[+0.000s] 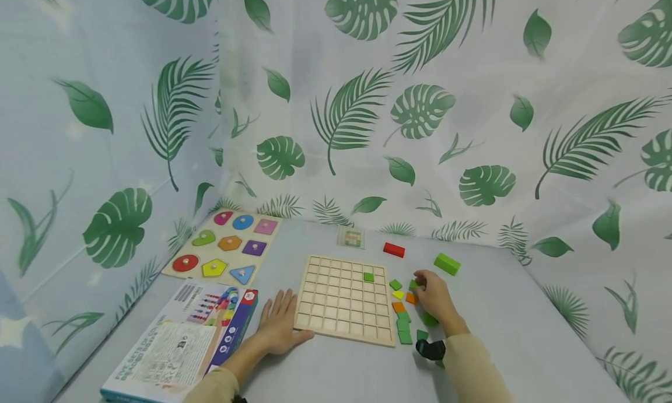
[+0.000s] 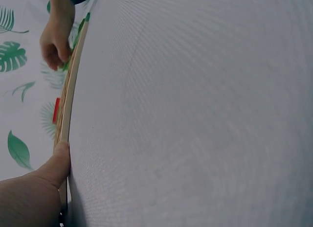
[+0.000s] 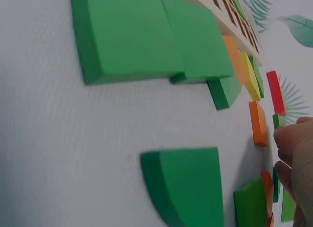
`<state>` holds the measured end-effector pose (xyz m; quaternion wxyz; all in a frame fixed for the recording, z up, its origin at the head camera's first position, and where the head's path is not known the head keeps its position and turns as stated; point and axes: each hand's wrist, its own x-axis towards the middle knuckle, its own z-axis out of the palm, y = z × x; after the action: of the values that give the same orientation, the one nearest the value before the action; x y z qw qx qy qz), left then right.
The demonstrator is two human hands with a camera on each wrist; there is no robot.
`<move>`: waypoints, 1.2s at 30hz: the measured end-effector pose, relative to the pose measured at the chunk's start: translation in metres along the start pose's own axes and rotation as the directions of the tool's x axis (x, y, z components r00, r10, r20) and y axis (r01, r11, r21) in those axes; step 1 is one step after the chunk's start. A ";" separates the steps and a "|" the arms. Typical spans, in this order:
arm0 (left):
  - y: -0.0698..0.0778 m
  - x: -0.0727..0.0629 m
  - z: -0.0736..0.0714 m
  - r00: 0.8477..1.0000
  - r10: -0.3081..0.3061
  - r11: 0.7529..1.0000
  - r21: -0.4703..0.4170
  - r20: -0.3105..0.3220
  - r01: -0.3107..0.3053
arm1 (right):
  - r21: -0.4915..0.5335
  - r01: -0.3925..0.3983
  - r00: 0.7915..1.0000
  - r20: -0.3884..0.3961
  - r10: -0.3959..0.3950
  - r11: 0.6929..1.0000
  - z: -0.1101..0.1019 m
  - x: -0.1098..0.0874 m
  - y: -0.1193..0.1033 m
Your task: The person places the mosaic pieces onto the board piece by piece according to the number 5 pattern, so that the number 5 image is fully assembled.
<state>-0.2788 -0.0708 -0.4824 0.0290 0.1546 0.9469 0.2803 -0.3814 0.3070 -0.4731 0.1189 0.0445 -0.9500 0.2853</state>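
Leaf-print cloth [image 1: 362, 140] hangs behind and beside my pale table [image 1: 535, 327]. From my head, I see my left hand [image 1: 278, 324] lying flat, fingers apart, beside the gridded board [image 1: 343, 304]; one green square [image 1: 369, 277] sits in a cell toward its far right. My right hand [image 1: 436, 295] is bent over a small green tile [image 1: 413, 284] right of the board, among loose pieces [image 1: 399, 306]. On the box [image 1: 207, 318] at my left I can read "FIVE SETS OF" and, I think, a line ending in "BOXES"; the small print on its white label [image 1: 175, 350] is too fine for me.

At my left wrist, my thumb [image 2: 57, 166] rests against the board's edge; light pressure there should brace it without tilting it. Beyond, my right fingertips come together on the green tile.

At my right wrist, my thumb and forefinger pinch that tile, just beside an orange tile [image 3: 258, 124]. I'd hold it by opposite edges and lift straight up, wrist high, so as not to drag the green squares [image 3: 129, 34] or the rounded green piece [image 3: 193, 185]; I see no lettering on any of them
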 end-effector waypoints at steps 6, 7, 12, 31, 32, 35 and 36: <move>0.002 0.001 -0.002 1.000 -0.007 1.000 0.016 0.000 0.007 | 0.004 0.006 0.999 0.033 -0.006 1.000 0.004 0.011 -0.011; 0.002 0.000 -0.003 1.000 -0.008 1.000 0.018 -0.005 0.008 | 0.006 0.019 0.999 0.031 -0.019 1.000 0.005 0.013 -0.014; 0.002 -0.003 -0.003 1.000 -0.012 1.000 0.009 -0.010 0.012 | 0.021 0.124 0.992 0.010 -0.124 0.992 0.012 0.016 -0.027; -0.013 0.007 0.015 1.000 0.004 1.000 -0.002 0.000 -0.004 | 0.094 0.221 0.975 0.014 -0.223 0.971 0.044 0.024 -0.056; -0.012 0.007 0.014 1.000 0.000 1.000 -0.005 0.000 0.000 | 0.094 0.236 0.971 0.010 -0.238 0.967 0.046 0.025 -0.058; -0.010 0.007 0.010 1.000 0.004 1.000 -0.012 -0.008 -0.004 | 0.095 0.274 0.961 -0.004 -0.275 0.957 0.049 0.028 -0.064; -0.010 0.008 0.010 1.000 0.007 1.000 -0.013 -0.011 -0.007 | 0.094 0.287 0.958 -0.007 -0.287 0.953 0.051 0.029 -0.066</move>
<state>-0.2877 -0.0711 -0.4958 0.0238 0.1560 0.9448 0.2873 -0.4094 0.2232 -0.4716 0.1538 0.1884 -0.9193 0.3093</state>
